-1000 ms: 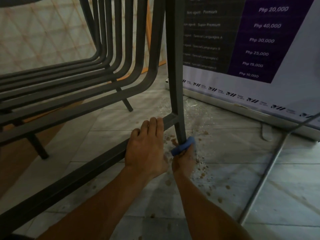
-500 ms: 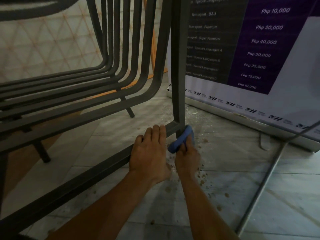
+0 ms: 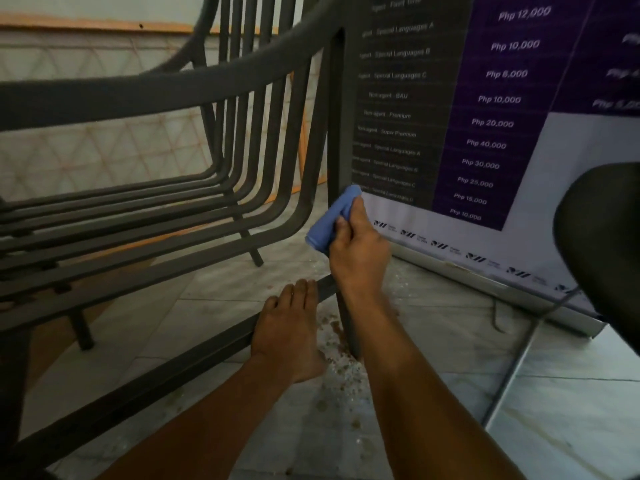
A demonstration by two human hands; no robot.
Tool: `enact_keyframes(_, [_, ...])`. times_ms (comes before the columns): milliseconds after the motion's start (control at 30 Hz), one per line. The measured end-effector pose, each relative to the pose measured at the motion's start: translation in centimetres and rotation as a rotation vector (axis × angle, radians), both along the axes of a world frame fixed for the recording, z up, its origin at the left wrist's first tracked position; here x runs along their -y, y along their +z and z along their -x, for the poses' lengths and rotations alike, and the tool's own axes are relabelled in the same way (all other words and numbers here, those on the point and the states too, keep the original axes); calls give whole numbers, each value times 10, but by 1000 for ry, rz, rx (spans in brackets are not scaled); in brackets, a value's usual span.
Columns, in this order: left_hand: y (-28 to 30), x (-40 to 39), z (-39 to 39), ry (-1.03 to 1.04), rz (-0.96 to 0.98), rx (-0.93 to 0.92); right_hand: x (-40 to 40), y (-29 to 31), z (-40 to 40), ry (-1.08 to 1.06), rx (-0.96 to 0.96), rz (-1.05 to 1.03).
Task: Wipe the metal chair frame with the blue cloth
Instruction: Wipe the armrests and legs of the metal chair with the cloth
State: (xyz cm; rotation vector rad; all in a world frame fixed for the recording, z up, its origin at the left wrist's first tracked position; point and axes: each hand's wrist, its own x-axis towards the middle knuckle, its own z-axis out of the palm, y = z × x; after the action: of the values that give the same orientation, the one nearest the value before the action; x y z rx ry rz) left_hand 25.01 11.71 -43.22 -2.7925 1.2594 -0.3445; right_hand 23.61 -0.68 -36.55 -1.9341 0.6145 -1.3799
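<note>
The dark metal chair frame [image 3: 173, 91] fills the left and middle of the view, with curved slats and one upright leg [image 3: 339, 126] near the centre. My right hand [image 3: 358, 252] grips the folded blue cloth [image 3: 332, 220] and presses it against that upright leg, roughly halfway up. My left hand [image 3: 291, 332] lies lower, fingers curled over the low horizontal bar [image 3: 145, 386] just left of the leg. The lower part of the leg is hidden behind my right wrist.
A printed banner [image 3: 491, 133] with price lists stands right behind the leg on a metal base [image 3: 485, 275]. A thin metal rod [image 3: 512, 372] slants across the tiled floor at the right. Crumbs lie on the tiles [image 3: 332, 344] by the leg's foot. A dark rounded object [image 3: 606, 244] intrudes from the right edge.
My right hand has slid the blue cloth up the upright leg, from near its foot to mid height. The left hand stays on the low bar. The view has tilted upward.
</note>
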Motion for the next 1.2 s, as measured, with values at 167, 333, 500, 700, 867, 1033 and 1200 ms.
enact_keyframes(167, [6, 0, 1, 10, -72, -39, -7, -26, 9, -17, -275, -25])
enact_keyframes(333, [16, 1, 4, 39, -153, -82, -9, 8, 9, -34, -316, -20])
enact_keyframes(500, [21, -8, 12, 42, -143, -102, -8, 58, 15, 13, -37, 92])
enact_keyframes(700, [63, -13, 14, 52, 163, -33, -17, 65, 23, 71, 98, 82])
enact_keyframes(867, [125, -12, 19, -158, 719, 44, -32, 73, 25, 80, 196, -7])
enact_keyframes(1033, [168, -20, 28, -411, 888, -80, -47, 107, 36, 107, 475, -36])
enact_keyframes(1200, [211, -58, 46, -478, 1039, -143, -78, 131, 44, 252, 660, 0])
